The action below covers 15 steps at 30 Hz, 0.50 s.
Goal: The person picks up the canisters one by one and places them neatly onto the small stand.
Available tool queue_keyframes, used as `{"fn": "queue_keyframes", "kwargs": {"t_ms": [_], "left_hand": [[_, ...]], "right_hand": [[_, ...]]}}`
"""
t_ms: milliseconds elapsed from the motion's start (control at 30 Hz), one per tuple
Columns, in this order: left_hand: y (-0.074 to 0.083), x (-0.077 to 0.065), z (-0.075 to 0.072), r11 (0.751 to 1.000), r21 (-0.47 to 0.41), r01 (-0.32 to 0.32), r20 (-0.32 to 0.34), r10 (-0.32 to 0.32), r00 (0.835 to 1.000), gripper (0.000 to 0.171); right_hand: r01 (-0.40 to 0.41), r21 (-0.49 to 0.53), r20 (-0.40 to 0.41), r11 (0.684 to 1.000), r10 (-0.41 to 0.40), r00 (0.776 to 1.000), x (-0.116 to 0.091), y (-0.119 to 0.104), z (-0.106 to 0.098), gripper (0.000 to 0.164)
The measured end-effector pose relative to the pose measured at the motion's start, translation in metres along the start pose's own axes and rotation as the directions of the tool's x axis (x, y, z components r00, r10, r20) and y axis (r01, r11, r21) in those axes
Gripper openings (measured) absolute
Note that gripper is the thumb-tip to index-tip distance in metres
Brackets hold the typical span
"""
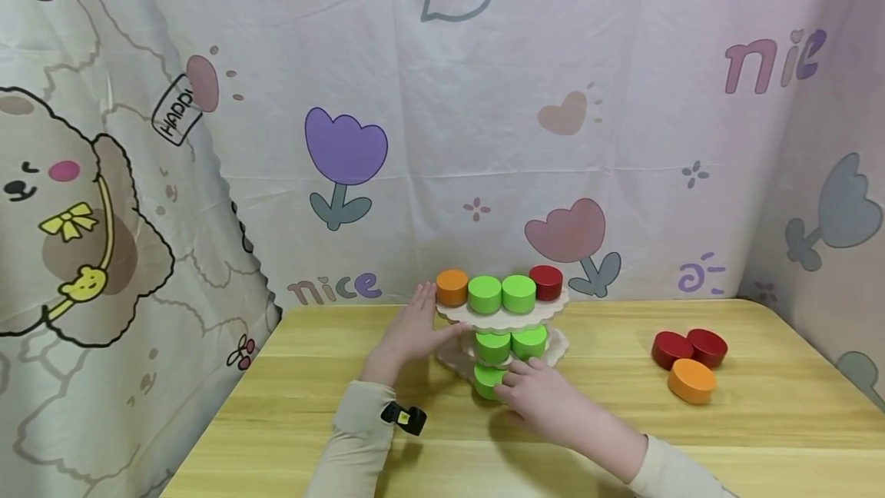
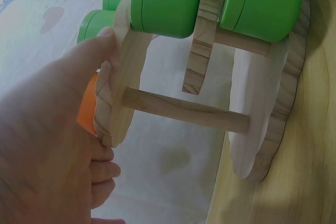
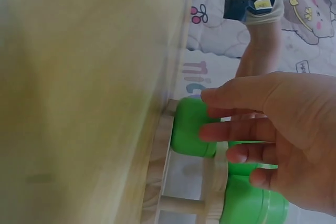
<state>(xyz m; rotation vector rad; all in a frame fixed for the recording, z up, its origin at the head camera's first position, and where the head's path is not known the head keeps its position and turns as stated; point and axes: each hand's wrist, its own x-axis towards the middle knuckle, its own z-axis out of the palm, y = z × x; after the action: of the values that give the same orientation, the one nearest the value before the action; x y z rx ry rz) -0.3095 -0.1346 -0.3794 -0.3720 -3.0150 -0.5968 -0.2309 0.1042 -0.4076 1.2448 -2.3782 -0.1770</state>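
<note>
A wooden tiered stand (image 1: 501, 321) with scalloped edges bears several green cylinders on its levels. Its top level carries an orange cylinder (image 1: 452, 288), two green ones (image 1: 485, 295) and a dark red one (image 1: 546, 283). My left hand (image 1: 415, 329) grips the left rim of that top level, thumb on the near side and fingers round the far side. At the lowest level sits a single green cylinder (image 3: 191, 127). My right hand (image 1: 542, 398) is beside it, fingers loosely extended and fingertips right at its side.
To the right on the wooden table (image 1: 588, 444) lie two dark red cylinders (image 1: 672, 350) and an orange cylinder (image 1: 692, 381), close together. A printed cloth (image 1: 442, 98) hangs behind the table and along its sides.
</note>
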Motion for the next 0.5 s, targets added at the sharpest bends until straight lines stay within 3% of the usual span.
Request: {"fn": "queue_keyframes", "kwargs": {"t_ms": [500], "left_hand": [[-0.003,0.001,0.002,1.0,-0.017,-0.016,-0.018,0.016,1.0,0.114]], "right_hand": [[0.022,0.0,0.029,1.0,-0.022,0.999,0.011,-0.007,0.004,0.031]]}}
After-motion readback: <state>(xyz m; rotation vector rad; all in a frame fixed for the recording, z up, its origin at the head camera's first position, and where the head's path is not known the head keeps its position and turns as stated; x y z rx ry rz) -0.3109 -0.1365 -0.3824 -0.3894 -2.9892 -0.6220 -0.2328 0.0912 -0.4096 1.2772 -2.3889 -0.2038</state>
